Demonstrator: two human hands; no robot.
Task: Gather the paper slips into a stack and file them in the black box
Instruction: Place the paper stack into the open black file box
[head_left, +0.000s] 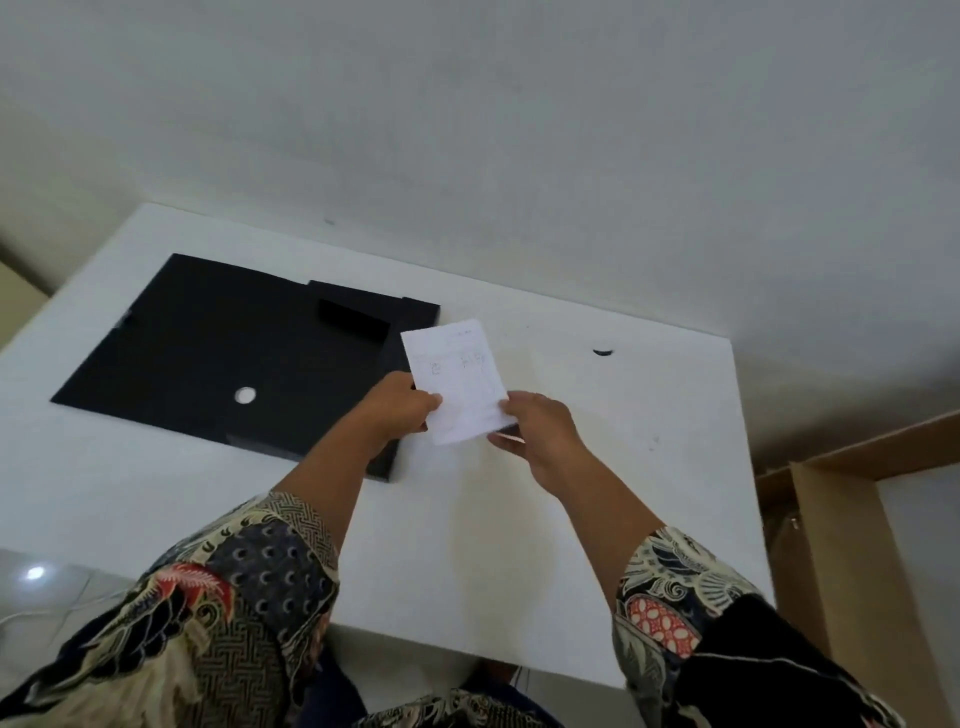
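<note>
Paper slips (457, 382), gathered into one stack, sit mid-frame, pinched at their lower corners by the left hand (402, 405) and right hand (540, 434). Filing remains. Beyond, left of centre, the black box (218, 353) lies open and flat on the white table (623, 467), with bare room around it.

No text can be read; the paper slip (457, 382) beside the black box (218, 353) bears only blurred marks.

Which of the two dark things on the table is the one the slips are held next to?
The black box, left of the paper slips both hands hold; the small dark object lies apart, farther right.
</note>
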